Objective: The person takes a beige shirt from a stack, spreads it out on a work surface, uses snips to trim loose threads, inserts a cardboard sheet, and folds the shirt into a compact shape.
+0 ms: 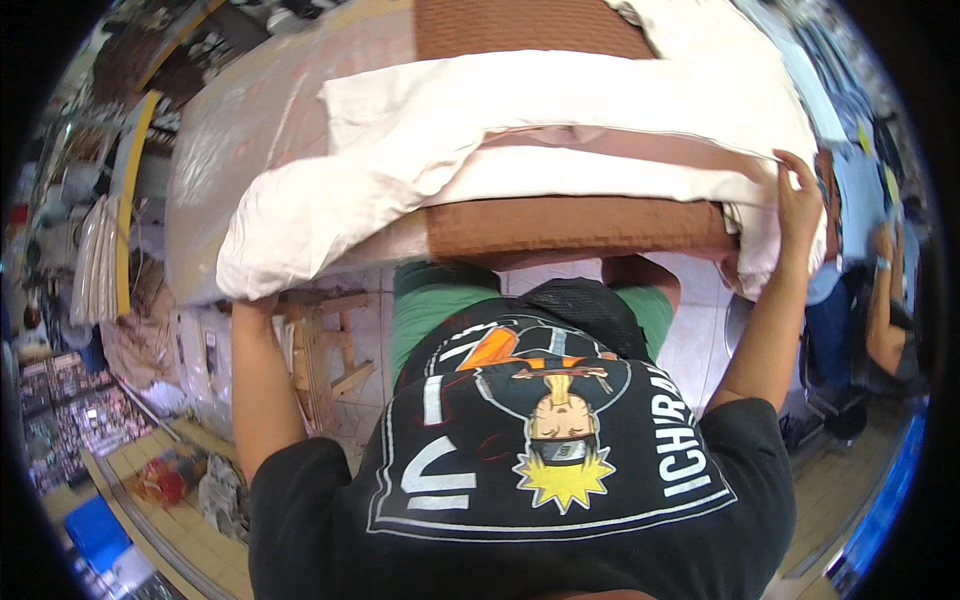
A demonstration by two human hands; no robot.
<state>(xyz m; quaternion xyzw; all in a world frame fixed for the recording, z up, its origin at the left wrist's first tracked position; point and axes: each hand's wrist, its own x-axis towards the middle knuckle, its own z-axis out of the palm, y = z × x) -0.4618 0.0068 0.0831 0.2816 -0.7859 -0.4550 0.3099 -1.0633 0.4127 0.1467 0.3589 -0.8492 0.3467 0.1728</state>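
Note:
A large off-white garment (600, 95) of plain cloth stretches in front of me, its exact kind unclear. A long opening between its layers sags in the middle. My left hand (257, 303) is tucked into the bunched cloth at the left end; its fingers are hidden, so its grip does not show. At the right end, my right hand (798, 200) pinches the garment's edge between thumb and fingers. More cloth hangs over the table edge below that hand. Underneath lies a brown textured cover (570, 228) on the work table.
Clear plastic sheeting (290, 110) wraps the table's left part. A wooden frame (325, 350) stands below the left edge. Folded blue garments (858, 195) are stacked at the right, where another person's arm (885, 300) shows. Pale folded cloth (95, 265) sits at far left.

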